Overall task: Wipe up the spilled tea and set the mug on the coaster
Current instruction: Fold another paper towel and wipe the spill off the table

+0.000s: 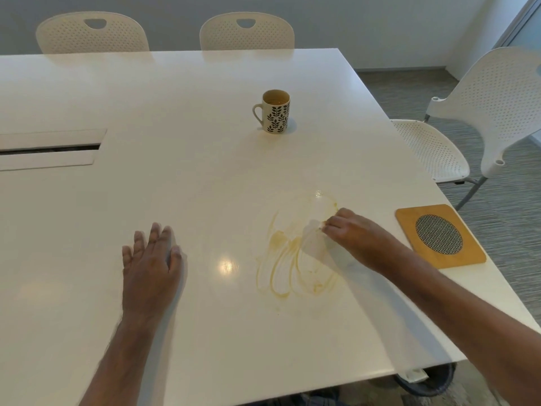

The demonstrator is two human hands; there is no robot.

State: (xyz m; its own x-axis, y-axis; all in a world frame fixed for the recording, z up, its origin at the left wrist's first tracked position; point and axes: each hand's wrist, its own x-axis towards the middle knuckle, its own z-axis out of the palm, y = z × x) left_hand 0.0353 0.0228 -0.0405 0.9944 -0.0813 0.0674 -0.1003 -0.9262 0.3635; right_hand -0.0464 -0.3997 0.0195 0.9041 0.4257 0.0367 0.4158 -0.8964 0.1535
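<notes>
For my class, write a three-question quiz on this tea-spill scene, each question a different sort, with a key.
1. True or false: the mug stands on the coaster.
2. Multiple choice: the right hand pinches A) the mug's handle, B) a thin white wipe over the spilled tea, C) the coaster.
3. Fill in: the left hand lies ____ over the table, holding nothing.

Key
1. False: the mug stands on the bare table, far from the coaster at the table's right edge.
2. B.
3. Open, fingers spread.
</notes>
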